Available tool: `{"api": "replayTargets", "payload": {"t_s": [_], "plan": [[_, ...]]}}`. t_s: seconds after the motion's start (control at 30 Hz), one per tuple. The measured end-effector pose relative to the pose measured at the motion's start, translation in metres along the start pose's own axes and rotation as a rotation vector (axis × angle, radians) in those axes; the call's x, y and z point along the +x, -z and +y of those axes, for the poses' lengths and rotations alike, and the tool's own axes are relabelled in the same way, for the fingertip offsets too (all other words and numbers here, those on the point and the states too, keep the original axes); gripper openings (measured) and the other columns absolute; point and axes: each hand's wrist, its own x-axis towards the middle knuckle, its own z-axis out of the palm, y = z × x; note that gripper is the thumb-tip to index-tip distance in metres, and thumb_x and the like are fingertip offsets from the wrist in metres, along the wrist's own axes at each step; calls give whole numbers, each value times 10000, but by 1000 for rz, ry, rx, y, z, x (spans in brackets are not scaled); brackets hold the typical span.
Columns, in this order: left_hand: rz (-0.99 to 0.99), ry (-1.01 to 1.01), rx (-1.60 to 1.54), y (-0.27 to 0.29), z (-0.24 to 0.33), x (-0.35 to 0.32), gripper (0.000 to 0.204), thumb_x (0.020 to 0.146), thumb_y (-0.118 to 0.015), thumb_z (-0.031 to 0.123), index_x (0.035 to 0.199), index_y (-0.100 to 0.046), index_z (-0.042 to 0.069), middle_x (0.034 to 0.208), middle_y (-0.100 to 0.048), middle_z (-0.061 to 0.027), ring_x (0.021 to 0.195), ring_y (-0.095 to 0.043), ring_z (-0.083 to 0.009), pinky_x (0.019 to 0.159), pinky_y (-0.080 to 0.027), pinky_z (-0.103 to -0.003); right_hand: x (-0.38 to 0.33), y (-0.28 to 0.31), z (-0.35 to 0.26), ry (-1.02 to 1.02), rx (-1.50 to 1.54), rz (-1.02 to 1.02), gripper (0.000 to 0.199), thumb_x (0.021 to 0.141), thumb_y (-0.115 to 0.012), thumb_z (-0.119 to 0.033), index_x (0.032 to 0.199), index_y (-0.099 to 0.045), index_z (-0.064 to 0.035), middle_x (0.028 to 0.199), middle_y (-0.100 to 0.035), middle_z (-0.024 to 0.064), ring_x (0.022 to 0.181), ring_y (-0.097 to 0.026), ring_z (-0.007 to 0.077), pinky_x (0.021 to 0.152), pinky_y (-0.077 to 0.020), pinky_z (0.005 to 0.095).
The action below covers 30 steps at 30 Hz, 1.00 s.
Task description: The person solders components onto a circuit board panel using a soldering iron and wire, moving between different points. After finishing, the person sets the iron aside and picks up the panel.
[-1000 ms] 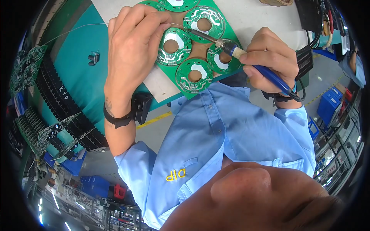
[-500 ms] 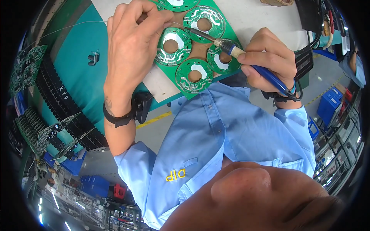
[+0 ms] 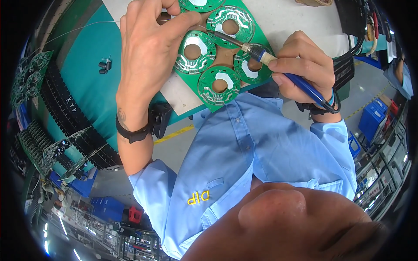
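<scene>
A green circuit board panel (image 3: 257, 27) with several round boards, each with a hole in its middle, lies at the top centre. My right hand (image 3: 305, 67) grips a blue-handled soldering iron (image 3: 266, 58) like a pen. The iron's tip reaches the left edge of the upper right round board (image 3: 244, 26). My left hand (image 3: 150, 52) pinches a thin solder wire (image 3: 89, 23) over the panel's left side. The wire's short end shows beyond the thumb, close to the iron's tip. My left fingers cover part of the panel.
Small dark cylindrical components (image 3: 105, 66) lie on the green mat (image 3: 89, 56) to the left. Beyond them runs a black slotted strip (image 3: 65, 104) with upright circuit boards (image 3: 30, 78) beside it. A wicker basket (image 3: 314, 2) stands at the top right.
My left thumb and fingers have shifted slightly right, toward the iron's tip, and the fingers have spread a little more. My right hand and the iron have hardly moved.
</scene>
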Motion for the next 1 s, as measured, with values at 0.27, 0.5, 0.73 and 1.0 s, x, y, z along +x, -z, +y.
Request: {"api": "replayTargets", "payload": {"t_s": [0.27, 0.5, 0.73, 1.0], "plan": [[-4, -9, 33, 1, 2, 1, 280, 845, -831, 84, 1105, -829, 189, 1071, -598, 4, 974, -533, -241, 903, -441, -386, -1, 0, 1, 11, -14, -2, 214, 863, -804, -57, 1063, -750, 1, 870, -688, 129, 724, -591, 259, 647, -479, 359], [4, -4, 29, 0, 3, 1, 277, 847, -831, 90, 1105, -830, 190, 1066, -598, 6, 971, -533, -239, 903, -441, -387, -2, 0, -1, 18, -31, -8, 223, 861, -809, -58, 1069, -753, -3, 865, -690, 129, 724, -594, 257, 647, -480, 358], [5, -18, 25, -1, 2, 0, 268, 853, -827, 92, 1102, -830, 192, 1057, -596, 6, 962, -533, -237, 902, -440, -388, -1, 1, 0, 12, -24, -6, 215, 858, -803, -50, 1060, -749, 0, 872, -692, 133, 725, -598, 258, 648, -483, 356], [8, -9, -1, -2, 4, 1, 260, 857, -826, 93, 1098, -829, 190, 1051, -595, 6, 952, -530, -236, 895, -439, -388, 4, 7, 1, -24, 9, -23, 216, 856, -794, -62, 1052, -743, 14, 876, -695, 141, 722, -598, 263, 639, -477, 359]]}}
